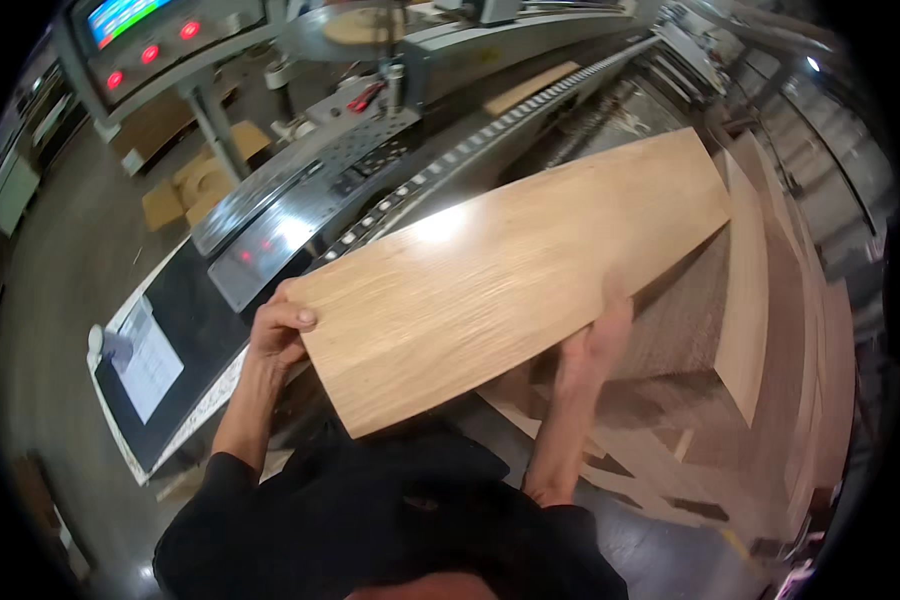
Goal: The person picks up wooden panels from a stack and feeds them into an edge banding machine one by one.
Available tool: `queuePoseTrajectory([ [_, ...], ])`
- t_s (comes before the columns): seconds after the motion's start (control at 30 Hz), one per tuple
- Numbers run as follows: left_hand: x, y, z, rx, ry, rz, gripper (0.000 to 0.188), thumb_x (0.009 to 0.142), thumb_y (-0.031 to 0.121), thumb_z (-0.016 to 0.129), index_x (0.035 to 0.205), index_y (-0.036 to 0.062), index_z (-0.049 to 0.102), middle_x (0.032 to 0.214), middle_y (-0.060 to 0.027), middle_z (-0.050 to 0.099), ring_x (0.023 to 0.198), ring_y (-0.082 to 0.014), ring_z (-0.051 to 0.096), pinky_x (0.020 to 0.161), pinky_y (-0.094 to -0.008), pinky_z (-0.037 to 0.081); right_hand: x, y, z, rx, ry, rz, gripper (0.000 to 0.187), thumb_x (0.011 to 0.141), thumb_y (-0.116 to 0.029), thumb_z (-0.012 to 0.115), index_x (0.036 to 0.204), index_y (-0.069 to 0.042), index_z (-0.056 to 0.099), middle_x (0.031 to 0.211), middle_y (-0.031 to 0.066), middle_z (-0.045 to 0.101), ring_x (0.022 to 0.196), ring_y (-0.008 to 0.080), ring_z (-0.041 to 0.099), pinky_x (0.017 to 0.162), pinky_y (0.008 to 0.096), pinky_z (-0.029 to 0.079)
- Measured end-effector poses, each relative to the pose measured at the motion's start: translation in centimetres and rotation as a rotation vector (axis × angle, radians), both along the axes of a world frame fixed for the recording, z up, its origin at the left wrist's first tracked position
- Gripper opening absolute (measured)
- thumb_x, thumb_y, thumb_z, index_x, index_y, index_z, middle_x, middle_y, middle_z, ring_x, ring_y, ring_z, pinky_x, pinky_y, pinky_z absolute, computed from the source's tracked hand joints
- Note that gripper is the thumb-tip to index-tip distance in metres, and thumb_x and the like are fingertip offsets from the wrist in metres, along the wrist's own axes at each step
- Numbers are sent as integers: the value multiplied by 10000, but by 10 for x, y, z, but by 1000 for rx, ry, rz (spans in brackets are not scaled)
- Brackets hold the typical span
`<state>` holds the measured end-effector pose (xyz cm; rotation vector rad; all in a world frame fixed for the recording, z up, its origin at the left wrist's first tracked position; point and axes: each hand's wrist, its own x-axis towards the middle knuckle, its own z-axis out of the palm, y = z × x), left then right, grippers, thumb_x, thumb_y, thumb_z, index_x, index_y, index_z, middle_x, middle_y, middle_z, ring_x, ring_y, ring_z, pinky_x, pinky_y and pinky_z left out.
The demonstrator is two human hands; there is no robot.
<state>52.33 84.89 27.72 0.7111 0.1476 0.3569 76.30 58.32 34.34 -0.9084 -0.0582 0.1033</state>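
A long, light wood-grain board [500,270] slants across the middle of the head view, its far right end raised. My left hand [278,328] grips its left end, thumb on top and fingers underneath. At the near long edge, my right hand [602,335] holds the board too; it is blurred, and the fingers below are hidden. Just right of the board stands a stack of darker brown panels [680,320], partly covered by it. Beyond the board runs a machine with a toothed conveyor track [450,160].
A black table [185,330] at the left carries a paper sheet [148,360]. At the upper left are a control panel with red buttons [150,55] and cardboard pieces [195,190] below it. Red-handled pliers [365,97] rest on the machine. Another wood strip [530,88] lies by the track.
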Motion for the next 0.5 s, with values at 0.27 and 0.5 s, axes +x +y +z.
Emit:
queuePoseTrajectory([
  [0.27, -122, -30, -43, 113, 522, 728, 433, 882, 170, 677, 1221, -54, 527, 1141, -119, 625, 990, -177, 616, 870, -312, 502, -111, 100, -96, -15, 176, 282, 455, 919, -9, 557, 1345, 38, 405, 1310, 112, 502, 1170, 222, 497, 1011, 371, 405],
  [0.5, -235, -10, -77, 238, 755, 913, 394, 899, 211, 662, 1177, -49, 562, 1083, -107, 657, 932, -164, 637, 837, -295, 509, -175, 142, -156, -81, 339, 727, 411, 911, -71, 606, 1287, 19, 464, 1214, 67, 533, 1083, 174, 505, 943, 345, 409],
])
